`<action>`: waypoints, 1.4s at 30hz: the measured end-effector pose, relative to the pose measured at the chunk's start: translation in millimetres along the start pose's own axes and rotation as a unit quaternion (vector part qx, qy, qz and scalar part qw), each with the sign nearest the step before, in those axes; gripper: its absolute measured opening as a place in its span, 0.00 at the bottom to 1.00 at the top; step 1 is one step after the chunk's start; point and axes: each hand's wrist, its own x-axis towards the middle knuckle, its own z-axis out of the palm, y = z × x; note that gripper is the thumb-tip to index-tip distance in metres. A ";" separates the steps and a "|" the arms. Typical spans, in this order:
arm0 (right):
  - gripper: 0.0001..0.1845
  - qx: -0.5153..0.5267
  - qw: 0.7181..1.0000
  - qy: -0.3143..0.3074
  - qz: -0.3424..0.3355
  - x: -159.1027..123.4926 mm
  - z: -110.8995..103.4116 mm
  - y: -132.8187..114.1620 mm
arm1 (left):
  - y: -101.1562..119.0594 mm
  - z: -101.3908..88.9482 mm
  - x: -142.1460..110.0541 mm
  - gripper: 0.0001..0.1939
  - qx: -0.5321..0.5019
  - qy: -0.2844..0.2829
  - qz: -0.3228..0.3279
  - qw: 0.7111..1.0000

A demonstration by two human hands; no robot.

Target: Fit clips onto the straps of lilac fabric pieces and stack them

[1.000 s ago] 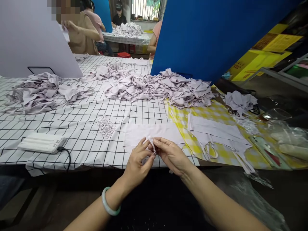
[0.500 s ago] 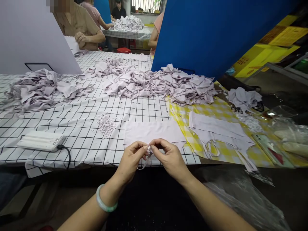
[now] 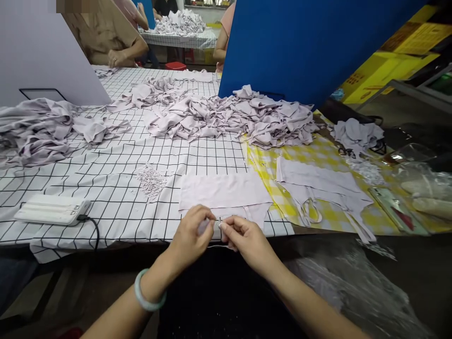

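Note:
Just past the table edge, my left hand [image 3: 192, 235] and my right hand [image 3: 252, 242] are a small gap apart, both with fingers pinched. A small whitish end of a thin fabric strap shows at my right thumb tip, and a pale line of strap runs low between the hands. What my left fingers pinch is too small to make out. Behind them a folded pale lilac garment [image 3: 224, 190] lies flat, its lower part partly covered by my hands. Another strapped garment [image 3: 321, 181] lies to the right on yellow checked cloth.
Fabric heaps [image 3: 226, 117] spread across the checked table behind, beneath a blue panel [image 3: 289, 47]. Small scraps [image 3: 151, 181] lie left of the garment, with a white power bank [image 3: 52, 209] and cable farther left. A phone [image 3: 399, 212] rests at right. People sit beyond.
My hands have drawn slightly apart, and the strap loop that hung between them is now a thin, low line. The camera view has shifted a little.

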 end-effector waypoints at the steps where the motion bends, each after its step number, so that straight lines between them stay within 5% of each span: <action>1: 0.15 0.021 0.999 0.006 0.026 7.0 -0.7 -1.6 | -10.2 -0.3 6.2 0.07 0.033 -0.002 0.032 0.999; 5: 0.12 0.096 0.988 0.033 0.119 31.0 4.5 -7.3 | -48.6 -0.9 28.4 0.13 0.133 -0.037 0.094 0.986; 9: 0.10 0.125 0.979 0.037 0.154 39.9 17.2 -6.8 | -64.4 0.2 36.0 0.11 0.146 -0.039 0.105 0.983; 13: 0.08 0.153 0.972 0.056 0.172 45.1 28.3 -9.7 | -63.0 -2.4 39.2 0.08 0.097 -0.008 0.091 0.991; 19: 0.09 0.173 0.967 0.057 0.177 59.9 36.4 -14.7 | -58.0 -13.0 46.7 0.08 0.017 -0.063 -0.003 0.998; 34: 0.10 0.186 0.961 0.059 0.196 71.7 34.1 -16.8 | -54.1 -19.0 50.9 0.09 -0.008 -0.088 -0.013 0.996; 42: 0.09 0.205 0.951 0.109 0.202 74.0 29.3 -19.9 | -56.2 -19.9 50.6 0.09 -0.012 -0.100 -0.025 0.995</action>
